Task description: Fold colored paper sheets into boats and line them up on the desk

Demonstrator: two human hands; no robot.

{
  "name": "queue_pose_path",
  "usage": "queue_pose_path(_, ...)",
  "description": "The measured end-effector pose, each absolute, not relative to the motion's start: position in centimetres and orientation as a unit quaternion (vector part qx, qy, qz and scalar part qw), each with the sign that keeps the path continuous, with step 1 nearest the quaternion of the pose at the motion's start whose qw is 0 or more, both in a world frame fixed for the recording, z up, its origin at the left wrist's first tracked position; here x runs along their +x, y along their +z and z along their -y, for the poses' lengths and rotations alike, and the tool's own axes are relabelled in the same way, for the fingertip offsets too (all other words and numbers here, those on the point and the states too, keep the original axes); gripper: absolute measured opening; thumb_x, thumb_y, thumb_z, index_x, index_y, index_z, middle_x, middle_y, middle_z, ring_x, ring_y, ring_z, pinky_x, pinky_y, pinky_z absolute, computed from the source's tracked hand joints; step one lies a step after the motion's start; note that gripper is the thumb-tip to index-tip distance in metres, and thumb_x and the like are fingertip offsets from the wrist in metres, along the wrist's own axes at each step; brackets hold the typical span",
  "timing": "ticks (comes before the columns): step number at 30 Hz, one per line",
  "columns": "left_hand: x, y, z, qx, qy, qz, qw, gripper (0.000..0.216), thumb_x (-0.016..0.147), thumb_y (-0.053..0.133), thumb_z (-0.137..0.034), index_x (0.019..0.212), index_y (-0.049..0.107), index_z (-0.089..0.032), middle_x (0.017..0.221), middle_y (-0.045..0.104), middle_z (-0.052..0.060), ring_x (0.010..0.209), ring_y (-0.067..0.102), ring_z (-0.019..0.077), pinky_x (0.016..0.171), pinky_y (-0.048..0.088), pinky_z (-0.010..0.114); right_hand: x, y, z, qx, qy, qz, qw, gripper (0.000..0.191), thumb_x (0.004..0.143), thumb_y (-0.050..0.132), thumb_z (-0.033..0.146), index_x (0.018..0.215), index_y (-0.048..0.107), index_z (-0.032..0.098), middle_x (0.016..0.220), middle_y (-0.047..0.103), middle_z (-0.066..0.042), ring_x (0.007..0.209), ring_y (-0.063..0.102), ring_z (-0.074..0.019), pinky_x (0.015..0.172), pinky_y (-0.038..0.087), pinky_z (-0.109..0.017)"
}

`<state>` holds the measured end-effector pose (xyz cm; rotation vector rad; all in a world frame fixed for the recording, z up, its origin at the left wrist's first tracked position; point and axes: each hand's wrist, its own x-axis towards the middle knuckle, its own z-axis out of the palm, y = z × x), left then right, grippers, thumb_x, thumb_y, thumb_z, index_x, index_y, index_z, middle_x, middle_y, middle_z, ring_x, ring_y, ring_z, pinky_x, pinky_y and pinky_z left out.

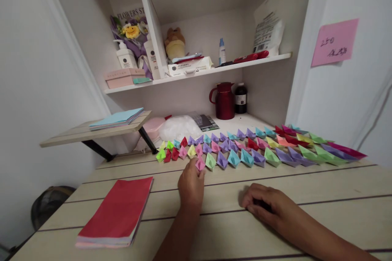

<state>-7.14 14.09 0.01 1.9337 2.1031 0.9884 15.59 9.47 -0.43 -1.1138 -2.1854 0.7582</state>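
My left hand [191, 185] reaches forward on the wooden table [275, 183], its fingertips pinched on a small pink paper boat [200, 163] at the left end of the front row. Several rows of coloured paper boats [260, 146] stretch to the right across the table. My right hand [265, 204] rests knuckles up on the table nearer to me, fingers curled under, with nothing visible in it.
A stack of coloured paper with a red top sheet [118, 212] lies at the front left. A small raised shelf [92, 132] holds blue sheets [118, 118]. Behind stand a red jug [224, 101], a dark bottle [240, 98] and a white bag [179, 127]. A pink note [335, 42] sticks on the right wall.
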Motion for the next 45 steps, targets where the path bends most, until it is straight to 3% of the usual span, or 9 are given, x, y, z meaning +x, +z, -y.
queue_pose_path(3,-7.2,0.1,-13.9,0.638,0.336,-0.690,0.066,0.044,0.082,0.060,-0.022,0.124,0.049,-0.027,0.084,0.064,-0.003,0.077,0.061,0.0143,0.064,0.038,0.022,15.6,-0.5,-9.5,-0.412,0.287,0.816,0.285,0.014,0.086,0.051,0.020,0.084,0.064,0.023,0.087,0.068,-0.003,0.081,0.063,-0.0193,0.074,0.047,-0.030)
queue_pose_path(6,-7.2,0.4,-13.6,0.619,0.363,-0.694,0.064,0.036,0.084,0.059,-0.030,0.119,0.050,-0.025,0.077,0.064,-0.003,0.071,0.062,0.0150,0.060,0.037,0.022,15.6,-0.4,-9.5,-0.409,0.284,0.819,0.286,0.015,0.087,0.050,0.020,0.084,0.064,0.023,0.087,0.068,-0.003,0.081,0.063,-0.0189,0.074,0.047,-0.029)
queue_pose_path(9,-7.5,0.7,-13.2,0.582,0.390,-0.712,0.044,0.021,0.094,0.042,-0.034,0.107,0.053,-0.022,0.080,0.067,0.000,0.072,0.063,0.0159,0.060,0.038,0.023,15.6,-0.3,-9.4,-0.409,0.281,0.820,0.284,0.015,0.088,0.049,0.018,0.083,0.063,0.022,0.087,0.067,-0.003,0.081,0.062,-0.0184,0.074,0.047,-0.029)
queue_pose_path(12,-7.9,0.8,-13.1,0.562,0.387,-0.731,0.024,0.026,0.097,0.031,-0.028,0.096,0.056,-0.021,0.086,0.067,0.004,0.076,0.063,0.0166,0.063,0.039,0.025,15.6,-0.2,-9.3,-0.405,0.289,0.819,0.285,0.015,0.087,0.049,0.017,0.084,0.063,0.022,0.088,0.067,-0.003,0.081,0.062,-0.0185,0.075,0.047,-0.029)
queue_pose_path(17,-8.1,0.5,-12.7,0.575,0.345,-0.742,-0.004,0.023,0.090,0.042,-0.018,0.084,0.065,-0.017,0.092,0.063,0.008,0.086,0.060,0.0196,0.075,0.040,0.028,15.7,0.1,-9.3,-0.398,0.298,0.818,0.289,0.014,0.087,0.050,0.019,0.084,0.063,0.022,0.089,0.068,-0.003,0.082,0.063,-0.0190,0.075,0.048,-0.029)
queue_pose_path(22,-7.8,0.2,-11.7,0.609,0.301,-0.733,-0.018,0.023,0.086,0.049,-0.016,0.091,0.071,-0.021,0.095,0.062,0.008,0.096,0.055,0.0226,0.080,0.038,0.032,15.9,0.2,-9.3,-0.397,0.296,0.822,0.282,0.015,0.089,0.049,0.021,0.085,0.063,0.022,0.089,0.068,-0.003,0.084,0.062,-0.0189,0.076,0.047,-0.029)
queue_pose_path(31,-8.1,-0.3,-11.6,0.632,0.271,-0.726,-0.013,0.028,0.086,0.052,-0.017,0.097,0.074,-0.030,0.098,0.062,0.005,0.096,0.054,0.0209,0.079,0.035,0.031,15.9,0.1,-9.5,-0.392,0.295,0.827,0.276,0.015,0.088,0.049,0.020,0.085,0.063,0.022,0.089,0.067,-0.003,0.084,0.062,-0.0181,0.076,0.047,-0.028)
queue_pose_path(45,-8.1,-0.1,-11.6,0.654,0.250,-0.714,-0.018,0.030,0.086,0.050,-0.016,0.099,0.074,-0.028,0.098,0.062,0.006,0.096,0.055,0.0224,0.079,0.036,0.033,15.9,-0.2,-9.6,-0.397,0.302,0.817,0.291,0.017,0.084,0.050,0.014,0.086,0.065,0.022,0.091,0.069,-0.003,0.085,0.063,-0.0186,0.078,0.048,-0.029)
